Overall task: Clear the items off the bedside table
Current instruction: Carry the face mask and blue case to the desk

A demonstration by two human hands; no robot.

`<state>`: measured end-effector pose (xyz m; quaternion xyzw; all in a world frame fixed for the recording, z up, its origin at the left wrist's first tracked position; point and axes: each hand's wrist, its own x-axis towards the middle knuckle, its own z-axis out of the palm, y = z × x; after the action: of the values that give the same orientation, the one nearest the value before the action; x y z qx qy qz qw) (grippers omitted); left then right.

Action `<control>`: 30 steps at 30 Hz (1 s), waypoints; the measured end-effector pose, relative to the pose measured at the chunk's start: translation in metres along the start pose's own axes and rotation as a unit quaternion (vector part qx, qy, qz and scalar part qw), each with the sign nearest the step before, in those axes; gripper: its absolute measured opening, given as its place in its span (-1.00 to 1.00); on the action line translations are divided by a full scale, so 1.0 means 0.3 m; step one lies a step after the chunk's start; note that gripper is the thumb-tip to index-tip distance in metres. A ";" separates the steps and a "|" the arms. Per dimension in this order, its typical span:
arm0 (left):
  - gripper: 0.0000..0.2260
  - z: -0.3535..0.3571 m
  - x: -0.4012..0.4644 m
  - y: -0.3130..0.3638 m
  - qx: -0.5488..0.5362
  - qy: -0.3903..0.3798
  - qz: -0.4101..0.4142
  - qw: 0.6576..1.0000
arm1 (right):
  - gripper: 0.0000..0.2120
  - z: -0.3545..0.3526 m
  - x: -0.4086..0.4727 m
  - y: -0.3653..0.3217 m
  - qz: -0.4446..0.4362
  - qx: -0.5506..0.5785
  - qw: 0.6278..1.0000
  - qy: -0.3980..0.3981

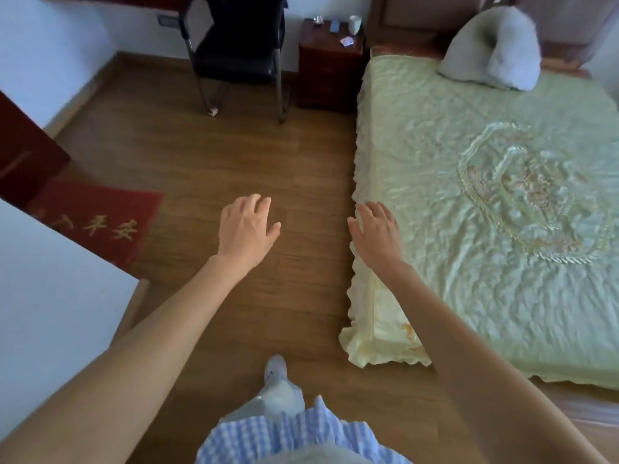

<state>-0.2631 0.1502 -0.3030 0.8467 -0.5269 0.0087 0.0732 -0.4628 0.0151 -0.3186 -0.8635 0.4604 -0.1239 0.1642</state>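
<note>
Approach step, nothing picked up yet. Left hand [246, 229] and right hand [376, 234] out front, fingers loosely spread, holding nothing. Bedside table [330, 67] well apart, far end beside bed [485, 195], carrying cup [355, 24], small packet [346, 41], phone-like item [334, 26]. Next: probably walk up, reach for cup.

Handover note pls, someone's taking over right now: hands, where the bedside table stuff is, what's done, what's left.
Left hand and right hand: both open, empty, held out over the floor and the bed edge.
Bedside table is across the room, between the black chair and the bed.
On it: white cup, a blue item, a small clear item and a small packet; too small to identify.
Done: nothing.
Left: walk over, remove all four.
</note>
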 end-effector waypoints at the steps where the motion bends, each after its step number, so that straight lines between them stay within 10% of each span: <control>1: -0.53 -0.008 0.049 -0.039 0.002 0.002 0.002 1.000 | -0.58 0.010 0.047 -0.034 -0.001 0.001 1.000 0.008; 30: -0.54 0.059 1.461 -0.182 0.002 0.013 0.001 1.000 | -0.55 0.056 1.448 0.034 -0.010 0.001 1.000 0.022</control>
<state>-0.0207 -0.2191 -0.2864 0.8459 -0.5272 0.0206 0.0781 -0.2273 -0.3505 -0.3108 -0.8650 0.4552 -0.1447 0.1539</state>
